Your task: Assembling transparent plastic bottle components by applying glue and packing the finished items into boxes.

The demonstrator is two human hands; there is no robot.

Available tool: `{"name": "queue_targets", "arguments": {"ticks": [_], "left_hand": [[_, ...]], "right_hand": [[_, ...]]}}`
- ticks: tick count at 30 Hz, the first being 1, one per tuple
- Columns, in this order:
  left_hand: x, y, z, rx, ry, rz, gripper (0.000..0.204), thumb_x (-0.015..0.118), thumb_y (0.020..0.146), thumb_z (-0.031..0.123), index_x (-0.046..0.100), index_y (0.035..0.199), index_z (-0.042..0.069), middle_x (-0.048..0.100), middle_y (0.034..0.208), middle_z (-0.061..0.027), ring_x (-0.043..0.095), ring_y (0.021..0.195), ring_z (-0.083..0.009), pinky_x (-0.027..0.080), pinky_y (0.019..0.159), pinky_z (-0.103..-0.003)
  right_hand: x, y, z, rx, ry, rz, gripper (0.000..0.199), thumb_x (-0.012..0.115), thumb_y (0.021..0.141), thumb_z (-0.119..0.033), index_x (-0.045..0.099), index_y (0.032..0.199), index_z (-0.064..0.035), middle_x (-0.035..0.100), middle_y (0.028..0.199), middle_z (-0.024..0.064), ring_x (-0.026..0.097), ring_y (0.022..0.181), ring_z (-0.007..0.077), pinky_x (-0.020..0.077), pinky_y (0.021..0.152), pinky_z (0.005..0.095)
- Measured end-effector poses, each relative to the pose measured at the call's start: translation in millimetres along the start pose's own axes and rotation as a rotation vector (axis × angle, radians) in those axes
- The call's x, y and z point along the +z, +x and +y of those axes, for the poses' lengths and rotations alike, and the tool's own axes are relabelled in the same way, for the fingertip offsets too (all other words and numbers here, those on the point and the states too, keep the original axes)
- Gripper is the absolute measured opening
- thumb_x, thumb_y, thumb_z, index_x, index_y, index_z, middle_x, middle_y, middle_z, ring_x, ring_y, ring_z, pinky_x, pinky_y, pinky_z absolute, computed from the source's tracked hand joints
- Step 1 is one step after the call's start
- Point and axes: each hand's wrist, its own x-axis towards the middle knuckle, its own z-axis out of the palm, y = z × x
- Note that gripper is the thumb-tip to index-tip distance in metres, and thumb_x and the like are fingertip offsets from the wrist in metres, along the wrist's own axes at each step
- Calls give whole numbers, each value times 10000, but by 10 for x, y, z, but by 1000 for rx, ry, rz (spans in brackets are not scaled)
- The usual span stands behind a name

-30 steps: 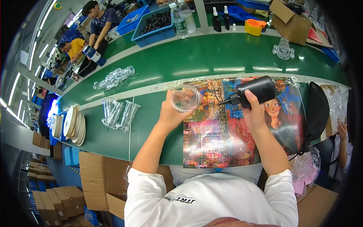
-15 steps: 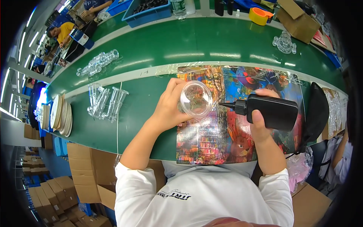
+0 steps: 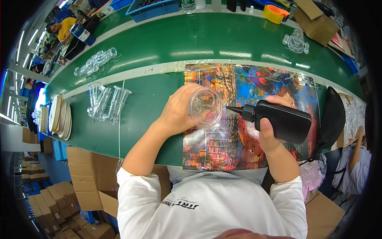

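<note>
My left hand point(image 3: 182, 108) grips a clear round plastic part point(image 3: 205, 106) from its left side, its circular open end facing up. Divided shapes show inside the rim. In my right hand point(image 3: 271, 126) lies a black squeeze bottle point(image 3: 287, 120) with a ribbed collar and a thin pointed nozzle, tilted so the tip points left. That tip sits close to the right edge of the clear part; whether they touch I cannot tell. Beneath both hands is a colourful printed mat point(image 3: 215, 149) on the green table point(image 3: 147, 99).
Clear tube-shaped parts point(image 3: 107, 102) lie left of the mat, with another clear assembly point(image 3: 96, 61) beyond them. White reels point(image 3: 60, 117) stand at the left end. A clear part point(image 3: 296, 41) and an orange tape roll point(image 3: 275, 14) are at far right. A black cloth-like item point(image 3: 331, 119) borders the mat.
The clear part has turned or tilted slightly in my left hand. The bottle remains in my right hand, its nozzle still beside the part. The whole view has shifted a little.
</note>
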Motion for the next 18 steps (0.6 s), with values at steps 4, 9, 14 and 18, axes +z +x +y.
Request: {"name": "queue_targets", "arguments": {"ticks": [4,9,14,18], "left_hand": [[10,8,29,-29,-23,-9,491,761,655,133,512,1067,38,593,969,-131,587,871,-324,497,753,-390],[23,-8,11,-4,-31,5,489,767,656,143,513,1061,41,599,961,-126,593,854,-319,499,745,-384],[26,-14,4,15,-24,5,505,777,652,160,510,1063,42,601,959,-127,598,846,-316,499,739,-382],[30,-7,6,13,-20,11,511,781,651,169,507,1064,42,602,957,-128,600,842,-316,499,737,-383]], "right_hand": [[5,9,-3,-6,6,0,456,664,778,-169,461,1145,10,507,1090,98,532,903,146,437,803,253],[5,6,-10,16,1,-11,452,661,782,-167,461,1148,7,506,1093,99,528,919,146,435,812,254],[14,11,-7,15,15,-12,452,662,783,-165,461,1151,4,506,1094,99,529,916,145,435,813,255],[22,8,-10,20,42,-10,453,664,784,-169,460,1150,3,506,1093,100,530,911,145,435,812,256]]}}
